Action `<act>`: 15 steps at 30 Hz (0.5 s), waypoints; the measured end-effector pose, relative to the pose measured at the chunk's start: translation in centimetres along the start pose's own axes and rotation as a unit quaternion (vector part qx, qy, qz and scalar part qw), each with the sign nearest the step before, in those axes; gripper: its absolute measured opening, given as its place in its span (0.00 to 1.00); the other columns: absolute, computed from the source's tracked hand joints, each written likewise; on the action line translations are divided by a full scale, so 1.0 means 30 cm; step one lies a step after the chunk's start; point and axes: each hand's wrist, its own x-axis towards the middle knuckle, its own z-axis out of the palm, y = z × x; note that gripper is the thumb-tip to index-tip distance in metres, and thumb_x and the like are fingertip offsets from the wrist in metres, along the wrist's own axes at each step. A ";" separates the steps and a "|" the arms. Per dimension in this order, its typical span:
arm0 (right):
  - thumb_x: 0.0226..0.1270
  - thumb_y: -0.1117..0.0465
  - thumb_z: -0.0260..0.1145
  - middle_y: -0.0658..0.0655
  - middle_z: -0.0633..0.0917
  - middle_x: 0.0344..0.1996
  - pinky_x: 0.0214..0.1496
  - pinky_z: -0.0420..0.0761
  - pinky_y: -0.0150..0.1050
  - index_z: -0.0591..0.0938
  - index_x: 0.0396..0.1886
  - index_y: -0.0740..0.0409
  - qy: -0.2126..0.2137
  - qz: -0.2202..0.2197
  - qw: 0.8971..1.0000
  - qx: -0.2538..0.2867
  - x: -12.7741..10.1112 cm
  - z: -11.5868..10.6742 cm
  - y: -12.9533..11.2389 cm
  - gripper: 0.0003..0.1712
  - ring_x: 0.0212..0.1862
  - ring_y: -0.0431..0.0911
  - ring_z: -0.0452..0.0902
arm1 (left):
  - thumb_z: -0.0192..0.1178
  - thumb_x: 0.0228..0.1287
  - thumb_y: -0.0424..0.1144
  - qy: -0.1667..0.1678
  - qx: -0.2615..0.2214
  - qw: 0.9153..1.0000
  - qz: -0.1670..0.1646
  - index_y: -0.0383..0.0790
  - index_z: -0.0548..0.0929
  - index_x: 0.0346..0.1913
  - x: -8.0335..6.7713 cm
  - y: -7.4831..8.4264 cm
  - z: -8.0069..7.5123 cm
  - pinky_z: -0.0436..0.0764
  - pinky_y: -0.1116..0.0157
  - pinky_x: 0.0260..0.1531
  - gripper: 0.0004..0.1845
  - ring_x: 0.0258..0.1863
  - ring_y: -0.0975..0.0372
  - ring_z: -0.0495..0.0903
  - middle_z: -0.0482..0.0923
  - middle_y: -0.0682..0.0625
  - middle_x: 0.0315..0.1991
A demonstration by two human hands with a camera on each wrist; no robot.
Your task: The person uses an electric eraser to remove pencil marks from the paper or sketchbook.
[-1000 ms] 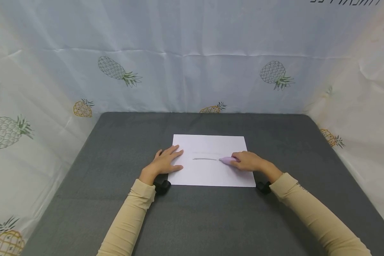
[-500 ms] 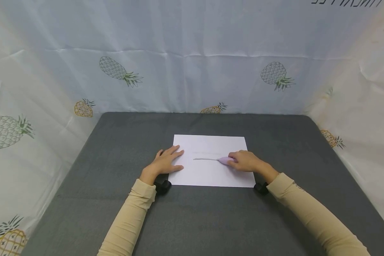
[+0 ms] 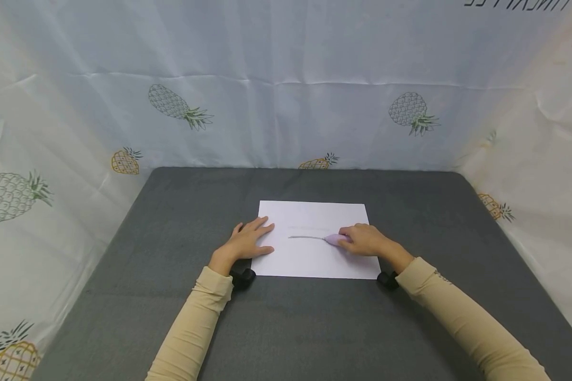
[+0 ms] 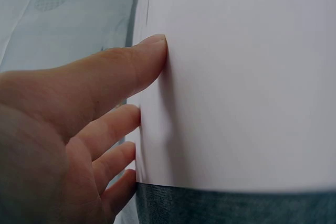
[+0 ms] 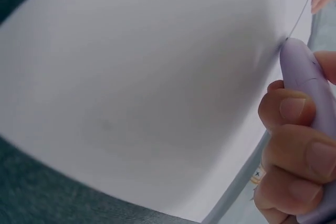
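Note:
A white sheet of paper (image 3: 310, 256) lies on the grey table (image 3: 286, 328), with a grey pencil line (image 3: 305, 237) across its middle. My left hand (image 3: 248, 242) rests flat on the sheet's left edge, fingers straight; in the left wrist view the left hand (image 4: 79, 124) presses the paper (image 4: 247, 77). My right hand (image 3: 364, 241) grips a lilac pen-shaped tool (image 3: 333, 239) whose tip touches the line's right end. The right wrist view shows the right hand (image 5: 294, 145) curled round the lilac tool (image 5: 302, 77) on the paper (image 5: 131, 77).
Pineapple-print cloth (image 3: 286, 79) walls the table at the back and both sides. Small black wrist cameras sit under each wrist, left wrist camera (image 3: 242, 277) and right wrist camera (image 3: 386, 279). Bare grey table surrounds the sheet.
My right hand has slid the lilac tool slightly left along the line. The left hand has stayed where it was.

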 end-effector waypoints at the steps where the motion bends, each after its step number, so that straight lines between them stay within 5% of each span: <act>1: 0.68 0.54 0.58 0.54 0.81 0.29 0.33 0.64 0.34 0.82 0.46 0.60 -0.001 0.000 1.000 0.001 0.000 0.001 -0.001 0.17 0.32 0.45 0.70 | 0.57 0.66 0.52 0.000 0.000 1.000 0.000 0.47 0.60 0.74 0.001 -0.001 0.001 0.43 0.38 0.74 0.37 0.79 0.49 0.49 0.48 0.45 0.79; 8: 0.68 0.54 0.58 0.55 0.82 0.28 0.32 0.65 0.34 0.82 0.46 0.61 0.012 0.005 1.000 -0.006 0.001 0.003 -0.002 0.17 0.31 0.45 0.70 | 0.57 0.66 0.56 0.007 -0.021 1.000 0.013 0.49 0.60 0.74 0.024 -0.039 0.023 0.41 0.38 0.74 0.37 0.79 0.50 0.47 0.48 0.46 0.79; 15: 0.68 0.53 0.58 0.56 0.83 0.30 0.32 0.65 0.34 0.82 0.47 0.61 0.009 0.003 1.000 0.001 -0.006 0.005 -0.009 0.18 0.32 0.45 0.70 | 0.57 0.66 0.51 0.003 -0.011 1.000 0.003 0.46 0.60 0.74 0.011 -0.013 0.009 0.42 0.38 0.74 0.36 0.79 0.48 0.48 0.48 0.44 0.79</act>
